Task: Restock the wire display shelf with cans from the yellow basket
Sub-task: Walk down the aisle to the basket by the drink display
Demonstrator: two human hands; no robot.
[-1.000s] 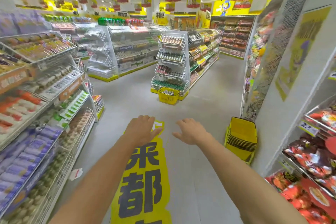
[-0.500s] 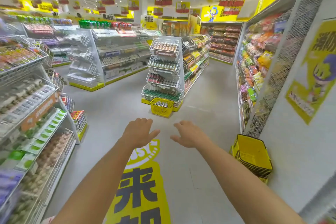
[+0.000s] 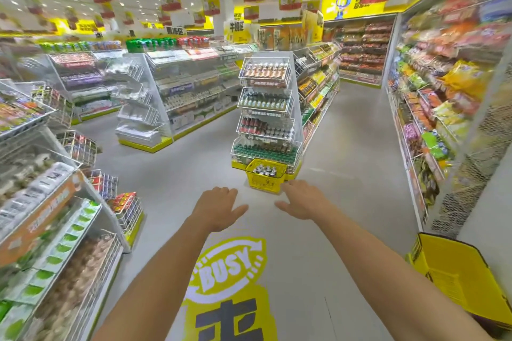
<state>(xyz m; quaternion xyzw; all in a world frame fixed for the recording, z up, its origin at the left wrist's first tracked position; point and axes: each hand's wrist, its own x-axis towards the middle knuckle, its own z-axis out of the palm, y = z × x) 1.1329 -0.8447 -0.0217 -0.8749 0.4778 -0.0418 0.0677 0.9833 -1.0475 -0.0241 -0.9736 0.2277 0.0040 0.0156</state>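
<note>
A tall white wire display shelf (image 3: 266, 111) with several tiers of cans and bottles stands at the end of the middle aisle unit. On the floor in front of it sits a yellow basket (image 3: 265, 180) holding dark cans (image 3: 264, 170). My left hand (image 3: 219, 209) and my right hand (image 3: 303, 201) are stretched out ahead of me, palms down, fingers apart and holding nothing. Both hands are well short of the basket, which appears just above and between them.
Snack shelves (image 3: 432, 108) line the right wall, and wire shelves (image 3: 47, 202) with packaged goods line my left. A stack of empty yellow baskets (image 3: 457, 279) stands at the lower right. A yellow floor sticker (image 3: 230, 285) reading BUSY lies under my arms.
The view has moved forward along the aisle. The wire display shelf and yellow basket appear larger and closer, and the floor sticker has slid toward me. My hands stay outstretched and empty.
</note>
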